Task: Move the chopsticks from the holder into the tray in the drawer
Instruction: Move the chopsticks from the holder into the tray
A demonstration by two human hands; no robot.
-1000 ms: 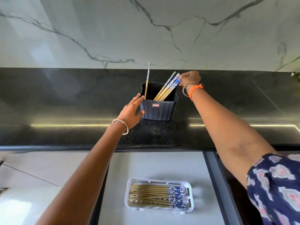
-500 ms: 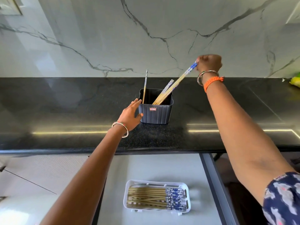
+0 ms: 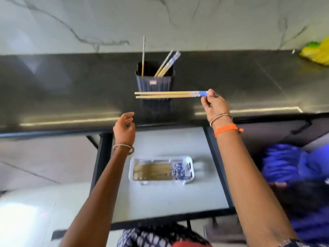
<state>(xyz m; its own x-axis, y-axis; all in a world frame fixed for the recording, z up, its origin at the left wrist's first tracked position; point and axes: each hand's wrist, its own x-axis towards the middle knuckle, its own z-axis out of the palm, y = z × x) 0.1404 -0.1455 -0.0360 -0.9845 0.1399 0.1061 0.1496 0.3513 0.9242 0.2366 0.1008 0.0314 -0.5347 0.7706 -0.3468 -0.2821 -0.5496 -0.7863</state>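
Note:
My right hand [image 3: 213, 103] pinches the blue patterned ends of a pair of chopsticks [image 3: 165, 95], held level in the air in front of the dark holder [image 3: 154, 83]. The holder stands on the black counter and still has three chopsticks [image 3: 166, 64] leaning in it. My left hand [image 3: 124, 128] hovers empty with fingers loosely curled, below and left of the holder, touching nothing. The white tray [image 3: 190, 160] lies in the open drawer [image 3: 160, 202] below, holding several chopsticks with their blue ends to the right.
The black counter [image 3: 71, 90] runs the width of the view, backed by a marble wall. A yellow-green object [image 3: 318, 52] lies at its far right. The drawer has dark rails on both sides. Blue patterned cloth shows at the lower right.
My right hand has lifted a pair of chopsticks out of the holder and brought it down and forward, turning it level. My left hand has come off the holder and drawn back.

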